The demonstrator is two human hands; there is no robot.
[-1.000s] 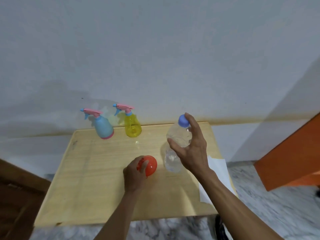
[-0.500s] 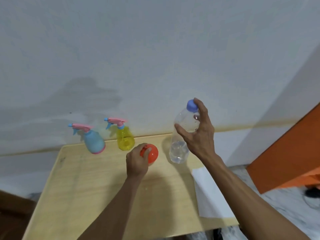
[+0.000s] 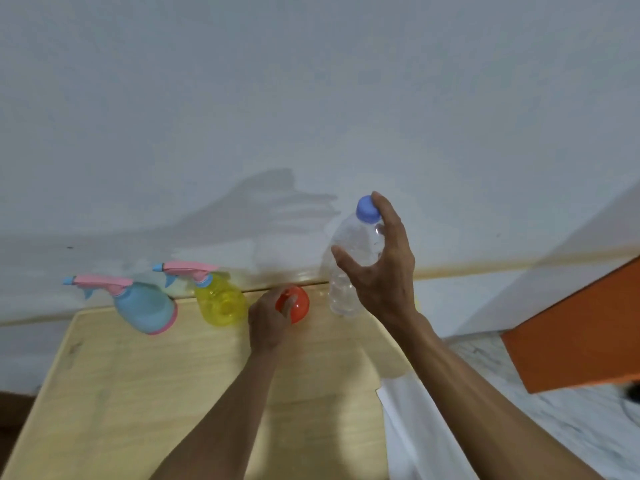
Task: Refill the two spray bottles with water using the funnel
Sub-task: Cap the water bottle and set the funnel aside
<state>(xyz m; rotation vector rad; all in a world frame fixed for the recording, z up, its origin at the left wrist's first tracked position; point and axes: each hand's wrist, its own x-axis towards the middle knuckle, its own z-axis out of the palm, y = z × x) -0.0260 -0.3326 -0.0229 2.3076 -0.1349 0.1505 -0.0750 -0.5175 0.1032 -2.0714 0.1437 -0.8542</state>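
Note:
A blue spray bottle (image 3: 147, 308) and a yellow spray bottle (image 3: 221, 301), both with pink trigger heads, stand at the back of the wooden table (image 3: 138, 393). My left hand (image 3: 268, 322) grips the orange funnel (image 3: 299, 303) just right of the yellow bottle. My right hand (image 3: 382, 271) holds a clear water bottle (image 3: 349, 265) with a blue cap (image 3: 368, 209) upright near the table's back right, thumb on its left side and fingers round the neck.
A white sheet (image 3: 412, 441) hangs over the table's right edge. An orange panel (image 3: 581, 334) stands at the right above the marble floor (image 3: 588, 420). The white wall (image 3: 311, 116) rises directly behind the table.
Both hands have moved away from me toward the back of the table, carrying the funnel and the water bottle closer to the spray bottles. The view has tilted up.

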